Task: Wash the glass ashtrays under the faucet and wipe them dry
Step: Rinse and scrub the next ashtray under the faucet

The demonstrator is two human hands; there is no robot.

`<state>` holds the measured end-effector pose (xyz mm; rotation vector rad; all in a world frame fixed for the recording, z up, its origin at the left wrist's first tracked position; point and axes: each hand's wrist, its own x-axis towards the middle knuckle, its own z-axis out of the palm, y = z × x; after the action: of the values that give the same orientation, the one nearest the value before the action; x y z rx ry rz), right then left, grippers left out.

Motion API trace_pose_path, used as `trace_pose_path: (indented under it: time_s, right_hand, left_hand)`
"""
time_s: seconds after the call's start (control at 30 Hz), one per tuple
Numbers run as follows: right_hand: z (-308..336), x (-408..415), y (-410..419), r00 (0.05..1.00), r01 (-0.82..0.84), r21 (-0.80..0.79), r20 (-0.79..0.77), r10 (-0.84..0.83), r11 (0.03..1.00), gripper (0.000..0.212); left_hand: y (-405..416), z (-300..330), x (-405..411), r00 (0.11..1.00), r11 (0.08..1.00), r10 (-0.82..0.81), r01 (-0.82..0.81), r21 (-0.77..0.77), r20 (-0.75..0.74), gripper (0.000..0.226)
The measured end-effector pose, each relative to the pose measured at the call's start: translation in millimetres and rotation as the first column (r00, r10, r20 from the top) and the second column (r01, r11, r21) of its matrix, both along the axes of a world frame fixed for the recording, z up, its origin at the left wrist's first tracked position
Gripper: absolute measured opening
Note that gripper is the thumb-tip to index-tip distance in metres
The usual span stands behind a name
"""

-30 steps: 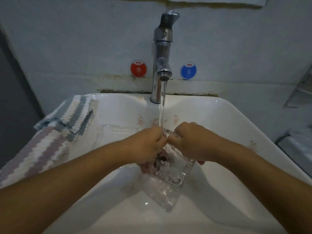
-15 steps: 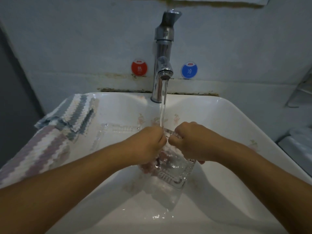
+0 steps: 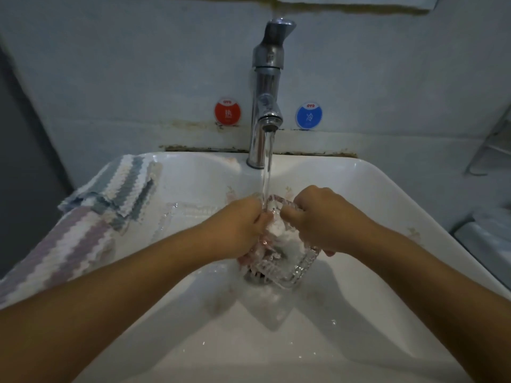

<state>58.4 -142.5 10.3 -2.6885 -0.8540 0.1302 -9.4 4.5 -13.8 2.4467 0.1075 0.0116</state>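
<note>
A square clear glass ashtray (image 3: 287, 261) is tilted over the middle of the white sink (image 3: 387, 194), under the stream running from the chrome faucet (image 3: 265, 100). My left hand (image 3: 240, 228) grips its left side and my right hand (image 3: 323, 219) grips its right side; the water strikes its upper rim between my thumbs. A second glass ashtray (image 3: 188, 214) lies on the sink's left ledge, beside the cloth. Part of the held ashtray is hidden by my fingers.
A striped knitted cloth (image 3: 83, 225) is draped over the sink's left rim. Red (image 3: 227, 111) and blue (image 3: 309, 116) round stickers sit on the wall either side of the faucet. A metal rack (image 3: 495, 145) and a pale object are at the right edge.
Both hands stay on the ashtray under the stream; it has tilted slightly, with its upper rim a little higher toward the water.
</note>
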Motion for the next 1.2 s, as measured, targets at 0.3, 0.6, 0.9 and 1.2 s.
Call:
trace_pose_path:
  time_s: [0.3, 0.6, 0.9, 1.2]
  right_hand:
    - [2, 2, -6, 1.000, 0.024, 0.001, -0.009, -0.024, 1.000, 0.034]
    - [1, 3, -6, 0.999, 0.026, -0.003, 0.042, -0.026, 1.000, 0.035]
    - [1, 4, -6, 1.000, 0.002, 0.010, -0.008, -0.002, 1.000, 0.032]
    - [-4, -1, -2, 0.999, -0.042, 0.005, -0.032, 0.042, 0.999, 0.033]
  left_hand:
    - [8, 9, -1, 0.965, 0.971, -0.110, 0.052, -0.233, -0.240, 0.041]
    - [9, 13, -6, 0.954, 0.961, -0.143, 0.070, -0.266, -0.264, 0.027]
    - [4, 14, -8, 0.982, 0.991, -0.006, -0.020, -0.132, -0.189, 0.025]
    - [-12, 9, -12, 0.982, 0.960, 0.186, -0.172, 0.222, -0.041, 0.049]
